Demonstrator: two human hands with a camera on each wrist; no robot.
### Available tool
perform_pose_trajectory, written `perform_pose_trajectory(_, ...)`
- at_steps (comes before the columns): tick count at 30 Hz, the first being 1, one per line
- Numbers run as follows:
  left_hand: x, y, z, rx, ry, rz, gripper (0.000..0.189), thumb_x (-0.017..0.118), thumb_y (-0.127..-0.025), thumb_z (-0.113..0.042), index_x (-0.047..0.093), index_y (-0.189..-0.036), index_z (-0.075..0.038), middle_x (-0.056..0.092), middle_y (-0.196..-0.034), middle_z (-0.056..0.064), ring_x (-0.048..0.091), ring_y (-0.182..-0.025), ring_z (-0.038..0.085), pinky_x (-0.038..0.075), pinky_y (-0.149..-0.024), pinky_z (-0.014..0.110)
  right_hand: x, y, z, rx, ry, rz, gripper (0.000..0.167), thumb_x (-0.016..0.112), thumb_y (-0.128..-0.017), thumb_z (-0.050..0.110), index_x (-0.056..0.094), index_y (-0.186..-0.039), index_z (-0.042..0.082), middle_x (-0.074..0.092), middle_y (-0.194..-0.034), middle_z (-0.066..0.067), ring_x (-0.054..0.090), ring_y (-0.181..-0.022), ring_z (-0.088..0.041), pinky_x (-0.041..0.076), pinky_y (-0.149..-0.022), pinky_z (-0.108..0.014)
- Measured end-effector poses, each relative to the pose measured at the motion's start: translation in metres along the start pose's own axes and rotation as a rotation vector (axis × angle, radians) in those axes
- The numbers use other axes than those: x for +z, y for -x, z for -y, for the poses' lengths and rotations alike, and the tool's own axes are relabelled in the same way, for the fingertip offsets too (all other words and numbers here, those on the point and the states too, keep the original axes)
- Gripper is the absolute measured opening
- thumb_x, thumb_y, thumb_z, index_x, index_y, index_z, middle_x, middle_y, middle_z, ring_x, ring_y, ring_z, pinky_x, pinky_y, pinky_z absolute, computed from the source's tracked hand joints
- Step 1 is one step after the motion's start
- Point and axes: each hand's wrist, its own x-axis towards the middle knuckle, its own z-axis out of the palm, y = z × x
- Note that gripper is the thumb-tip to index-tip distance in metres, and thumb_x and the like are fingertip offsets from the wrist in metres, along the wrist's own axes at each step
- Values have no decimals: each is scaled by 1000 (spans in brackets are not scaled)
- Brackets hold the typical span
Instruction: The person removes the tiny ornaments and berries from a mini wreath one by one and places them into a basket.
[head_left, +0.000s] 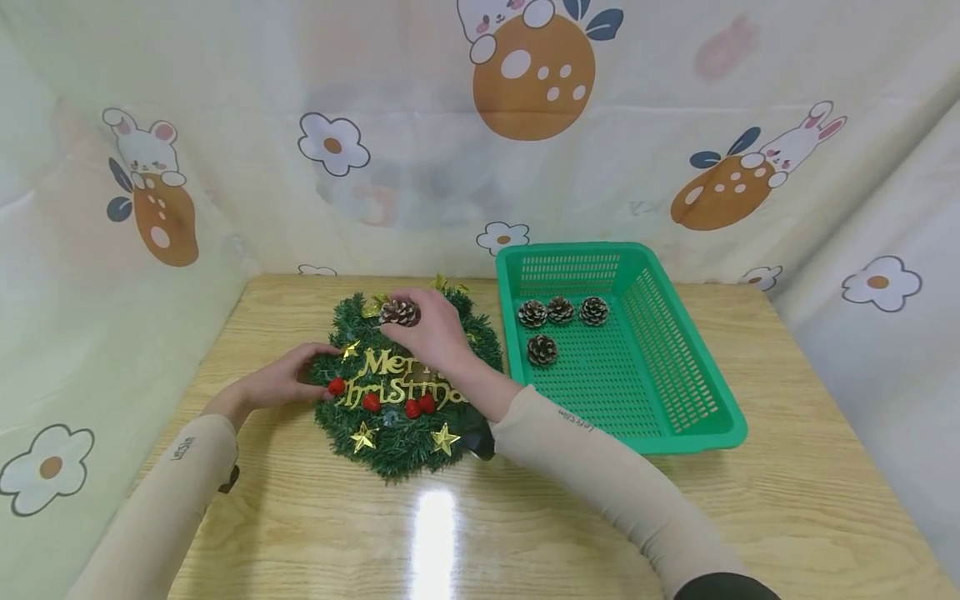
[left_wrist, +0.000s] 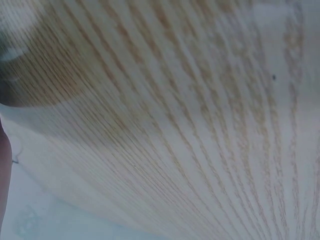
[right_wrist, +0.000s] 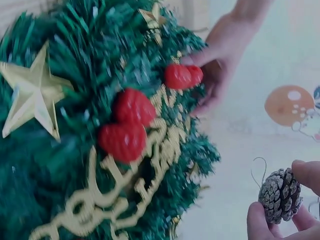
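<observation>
A green tinsel wreath (head_left: 401, 461) lies on the table, with gold "Merry Christmas" lettering (head_left: 386, 392), gold stars (head_left: 444, 439) and red berries (head_left: 413, 408). My left hand (head_left: 276, 382) grips its left edge, thumb and fingers around the greenery in the right wrist view. Over the wreath's upper part, my right hand (head_left: 433, 329) pinches a pine cone (head_left: 399, 312) between thumb and fingers. A thin wire loop (right_wrist: 259, 167) sticks out from this cone. The left wrist view holds mostly blurred wood grain.
Right of the wreath stands a green plastic basket (head_left: 630, 387); several pine cones (head_left: 542, 350) lie in its left part. A small dark object (head_left: 478, 444) sits at the wreath's lower right, partly under my right sleeve. A printed curtain (head_left: 420, 192) hangs behind the wooden table (head_left: 337, 533).
</observation>
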Motion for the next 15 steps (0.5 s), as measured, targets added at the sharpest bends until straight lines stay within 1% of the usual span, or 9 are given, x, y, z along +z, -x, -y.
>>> perform_pose_trajectory(3,0,0,0,-1,-18,0,75,78,-83,-20,39,-143,-1,34,-148,26,26,-137,47,17,-112,65,-11,-4,-1,13,-11,-4,50,74,-88,25,59,-134,14,57,-132,-8,51,-122,-27,45,-99,-44)
perform_pose_trajectory(6,0,0,-2,-4,-17,2,76,79,-83,-21,38,-144,-1,33,-148,26,26,-137,47,17,-112,65,-22,-7,-3,34,-30,-3,51,74,-88,24,58,-135,13,57,-133,-8,51,-122,-27,47,-98,-42)
perform_pose_trajectory(11,0,1,-6,-20,0,7,75,79,-83,-20,39,-144,-1,32,-149,26,24,-138,47,16,-112,65,-37,-10,-9,71,-103,2,51,74,-88,22,57,-136,13,56,-133,-9,54,-118,-25,51,-94,-37)
perform_pose_trajectory(13,0,1,-6,-25,4,8,75,79,-83,-20,38,-144,-1,32,-149,26,24,-138,47,17,-112,65,-43,-11,-10,84,-153,6,51,73,-89,20,55,-137,11,54,-135,-10,55,-118,-26,53,-91,-37)
perform_pose_trajectory(15,0,1,-6,-26,7,8,76,78,-83,-20,38,-144,-2,32,-149,25,24,-139,46,17,-112,65,-50,-11,-11,97,-161,2,51,72,-90,21,54,-137,13,51,-137,-10,54,-119,-26,53,-90,-38)
